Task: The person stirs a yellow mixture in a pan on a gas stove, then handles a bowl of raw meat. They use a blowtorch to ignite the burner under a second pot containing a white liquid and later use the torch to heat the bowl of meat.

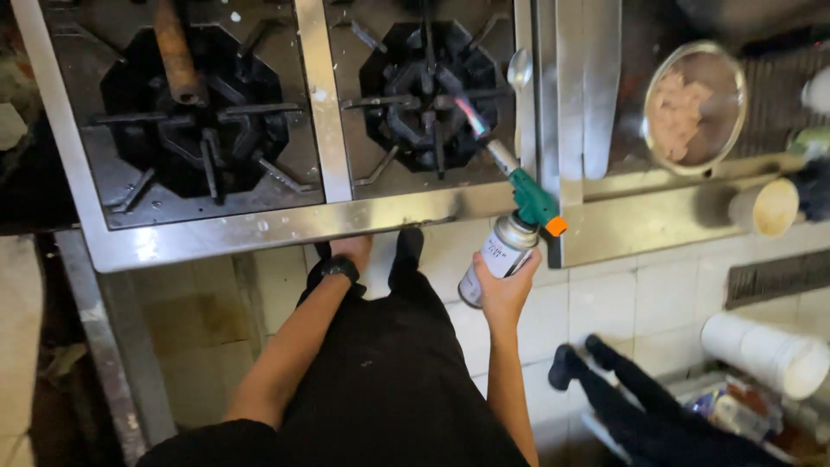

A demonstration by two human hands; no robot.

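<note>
the stove is the landmark here, a steel-framed range with two black burners. over its left burner lies a rusty brown handle, slanting down toward the grate. below the stove's front edge, roughly under the strip between the two burners, the person's left hand reaches up under the rim; a dark watch sits on that wrist, and i cannot tell whether the fingers are clenched or loose, since the edge hides them. the right burner has a small flame slanting across its grate. that flame comes from the blowtorch, a silver gas canister with a green head and an orange knob, its nozzle tipped up and left over the stove's front right corner. the right hand is wrapped around the canister from below, grasping it firmly, just in front of the stove's rim. a spoon rests along the stove's right edge. right of the stove, on the steel table, sits a round metal bowl of pale pieces, and further right a beige cup.
</note>
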